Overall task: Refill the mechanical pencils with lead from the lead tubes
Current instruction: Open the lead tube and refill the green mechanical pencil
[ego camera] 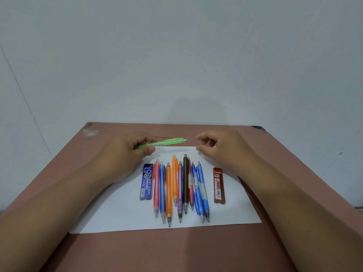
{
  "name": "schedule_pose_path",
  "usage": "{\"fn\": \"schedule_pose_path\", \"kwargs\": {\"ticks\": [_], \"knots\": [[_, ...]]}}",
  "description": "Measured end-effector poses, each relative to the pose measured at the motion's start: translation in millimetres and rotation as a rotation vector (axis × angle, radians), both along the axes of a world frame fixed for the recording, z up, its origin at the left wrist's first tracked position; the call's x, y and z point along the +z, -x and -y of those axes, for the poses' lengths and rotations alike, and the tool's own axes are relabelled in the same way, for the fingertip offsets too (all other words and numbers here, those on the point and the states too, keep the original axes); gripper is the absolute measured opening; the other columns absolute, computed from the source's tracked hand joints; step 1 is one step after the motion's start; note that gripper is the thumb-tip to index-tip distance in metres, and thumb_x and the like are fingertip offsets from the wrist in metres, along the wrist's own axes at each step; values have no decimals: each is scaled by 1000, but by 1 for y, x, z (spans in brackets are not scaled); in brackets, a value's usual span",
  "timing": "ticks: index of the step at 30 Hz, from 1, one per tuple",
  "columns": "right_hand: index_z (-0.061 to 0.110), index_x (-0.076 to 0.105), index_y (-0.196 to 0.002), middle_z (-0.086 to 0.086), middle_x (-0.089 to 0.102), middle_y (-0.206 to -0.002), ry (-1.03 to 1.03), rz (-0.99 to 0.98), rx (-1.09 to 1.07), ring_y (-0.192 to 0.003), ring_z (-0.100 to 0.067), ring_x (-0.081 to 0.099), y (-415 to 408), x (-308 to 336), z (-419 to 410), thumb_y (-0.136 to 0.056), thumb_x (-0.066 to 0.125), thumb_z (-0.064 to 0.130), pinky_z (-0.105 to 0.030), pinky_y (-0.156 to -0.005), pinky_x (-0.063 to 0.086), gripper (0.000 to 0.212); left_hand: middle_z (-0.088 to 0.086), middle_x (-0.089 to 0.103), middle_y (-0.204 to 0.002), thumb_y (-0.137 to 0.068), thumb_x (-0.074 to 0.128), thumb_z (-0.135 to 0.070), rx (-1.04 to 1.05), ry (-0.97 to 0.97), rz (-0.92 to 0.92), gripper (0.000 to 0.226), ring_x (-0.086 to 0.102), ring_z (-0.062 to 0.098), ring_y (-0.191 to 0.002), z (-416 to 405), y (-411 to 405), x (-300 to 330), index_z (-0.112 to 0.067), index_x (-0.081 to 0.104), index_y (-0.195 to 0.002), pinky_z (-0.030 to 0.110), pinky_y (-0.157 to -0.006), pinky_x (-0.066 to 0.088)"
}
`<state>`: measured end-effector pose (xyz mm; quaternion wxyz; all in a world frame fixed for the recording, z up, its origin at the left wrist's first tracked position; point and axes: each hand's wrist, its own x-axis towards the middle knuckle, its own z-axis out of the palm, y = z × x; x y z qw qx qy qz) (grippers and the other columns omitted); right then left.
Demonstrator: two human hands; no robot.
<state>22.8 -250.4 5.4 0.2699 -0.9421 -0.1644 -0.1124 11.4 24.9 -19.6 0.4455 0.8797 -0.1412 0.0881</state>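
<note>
My left hand [127, 152] grips a green mechanical pencil [169, 142], held level above the far edge of the paper with its cap end pointing right. My right hand [218, 148] hovers just right of that cap end, thumb and fingers curled and slightly apart; whether they pinch something small I cannot tell. On the white sheet [121, 209] lie several mechanical pencils [180, 191] side by side, tips toward me: red, blue, orange, purple, black. A blue lead tube [146, 181] lies left of the row. A red lead tube [219, 185] lies right of it.
The sheet rests on a reddish-brown table [176, 250] pushed against a pale wall [176, 55]. The table's far corners are scuffed. My two forearms stretch along both sides of the paper.
</note>
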Motion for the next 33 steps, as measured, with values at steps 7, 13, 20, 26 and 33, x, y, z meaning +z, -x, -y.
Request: {"fn": "schedule_pose_path", "kwargs": {"ticks": [7, 13, 20, 26, 33], "knots": [[35, 75, -104, 21, 67, -89, -145, 50, 84, -83, 3, 61, 6, 0, -13, -94, 69, 34, -12, -69, 47, 11, -33, 68, -90, -94, 62, -36, -11, -12, 23, 12, 63, -10, -92, 1, 3, 3, -48, 64, -96, 7, -59, 46], [36, 71, -92, 13, 69, -83, -257, 40, 81, -79, -7, 64, 8, -3, -18, -95, 70, 31, -11, -62, 48, 6, -30, 70, -93, -86, 59, -46, -16, 13, 7, 12, 65, -6, -94, 2, 4, 3, -47, 65, -96, 17, -66, 51], [32, 73, -91, 15, 71, -85, -259, 21, 74, -82, -5, 66, 7, -2, -18, -95, 69, 32, -15, -67, 53, 6, -24, 71, -92, -82, 57, -51, -14, 20, 2, 18, 66, -1, -93, 2, 4, 1, -48, 66, -96, 26, -71, 56], [31, 73, -86, 13, 72, -80, -253, 7, 62, -77, 0, 65, 7, 1, -12, -93, 71, 34, -13, -62, 51, 8, -28, 71, -90, -93, 62, -40, 6, -7, -4, 9, 66, -5, -90, 2, 3, 1, -47, 66, -96, 20, -67, 51], [39, 71, -79, 21, 70, -83, -124, -93, -28, -83, 1, 65, 7, 9, 8, -92, 72, 32, -15, -65, 47, 15, -30, 70, -91, -95, 63, -35, 29, 14, -7, 13, 66, -6, -91, 0, 2, 1, -48, 67, -95, 20, -67, 51]]}}
